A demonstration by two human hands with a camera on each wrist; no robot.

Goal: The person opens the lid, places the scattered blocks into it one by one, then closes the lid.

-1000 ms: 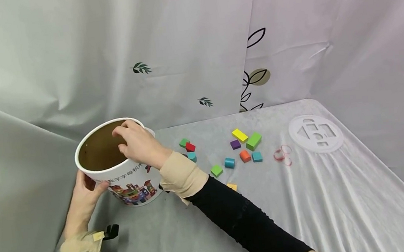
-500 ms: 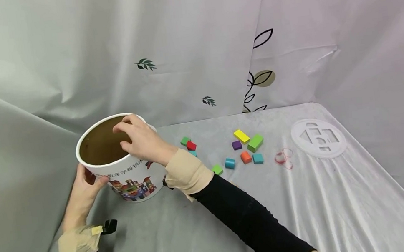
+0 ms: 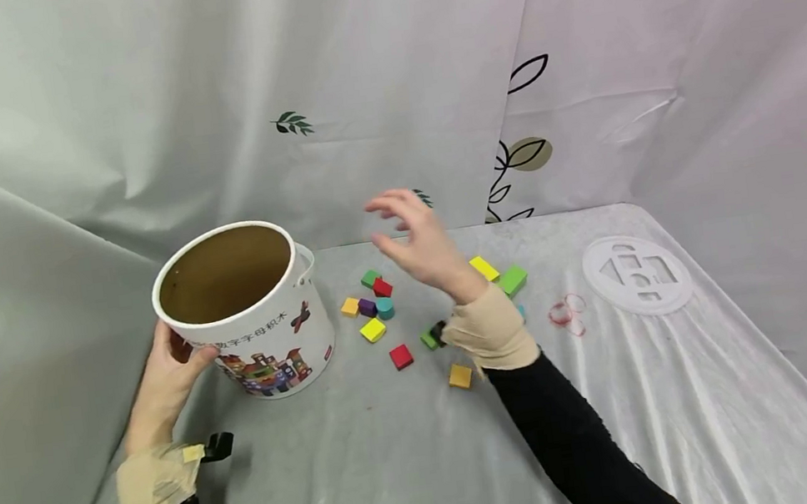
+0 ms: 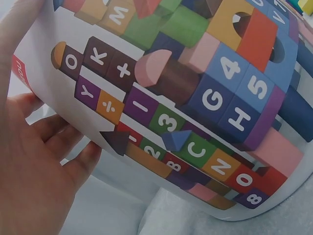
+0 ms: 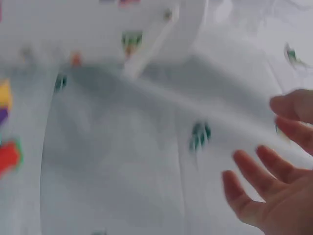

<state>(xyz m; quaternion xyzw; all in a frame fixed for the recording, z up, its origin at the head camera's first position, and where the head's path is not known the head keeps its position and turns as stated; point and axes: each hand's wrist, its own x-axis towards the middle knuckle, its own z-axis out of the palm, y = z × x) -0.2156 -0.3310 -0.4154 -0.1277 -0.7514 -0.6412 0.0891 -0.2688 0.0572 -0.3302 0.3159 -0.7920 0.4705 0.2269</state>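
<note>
A white toy-block bucket (image 3: 317,321) is at the far left of the cloth-covered worktop (image 3: 696,418), appearing to lean a little, its mouth shifted leftward. It has a smooth white rim and a brownish inside wall. Dark Chinese characters run beneath the rim, and below them is a colourful printed castle of letter and number blocks, "G", "H", "4" and "5" among them. A white handle (image 3: 311,255) joins its right side.

The left hand (image 3: 163,391) grips the bucket's left side, thumb against the front wall and fingers spread along the surface. The right hand (image 3: 427,247), blurred, is in the air well apart from the bucket, fingers loosely bent and spaced, holding nothing.

Right of the bucket lie small blocks: a teal cylinder (image 3: 384,308), a purple block (image 3: 367,307) and a yellow block (image 3: 373,330) in one group, with a red block (image 3: 401,357) and an orange block (image 3: 460,376) nearer the person. Farther right lies a round white lid (image 3: 666,299) with cut-out shapes, beside pinkish-red loops (image 3: 566,313).
</note>
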